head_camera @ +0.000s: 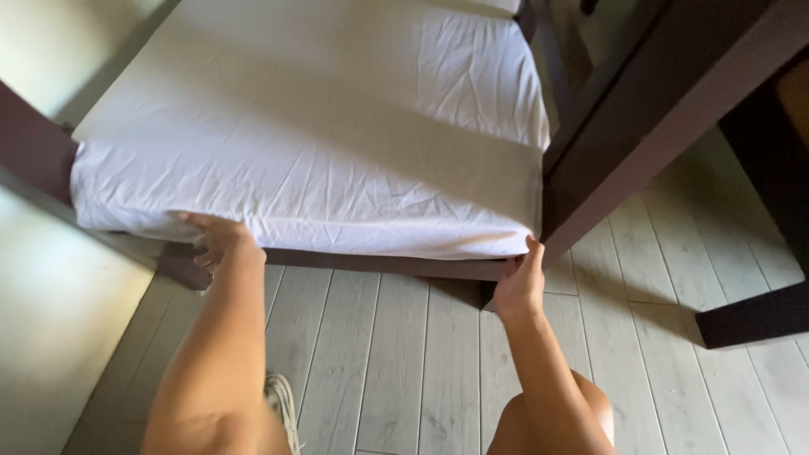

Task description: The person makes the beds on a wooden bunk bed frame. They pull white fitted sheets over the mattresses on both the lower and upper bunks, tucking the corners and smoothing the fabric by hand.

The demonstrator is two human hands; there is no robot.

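Note:
A mattress covered by a wrinkled white sheet [337,126] lies on a dark brown bed frame [379,264]. My left hand [217,238] reaches under the sheet's lower edge near the left foot corner, fingers curled against the fabric and the frame. My right hand [522,278] presses at the right foot corner, where the sheet's edge meets the frame, with its fingertips tucked under the fabric. Both forearms stretch forward from the bottom of the view.
Pale grey plank flooring [404,362] runs under the bed's foot. A dark brown post or beam [657,109] slants up on the right, with another dark piece [750,316] by the floor. A cream wall [50,337] stands at left. A shoe [282,404] shows below.

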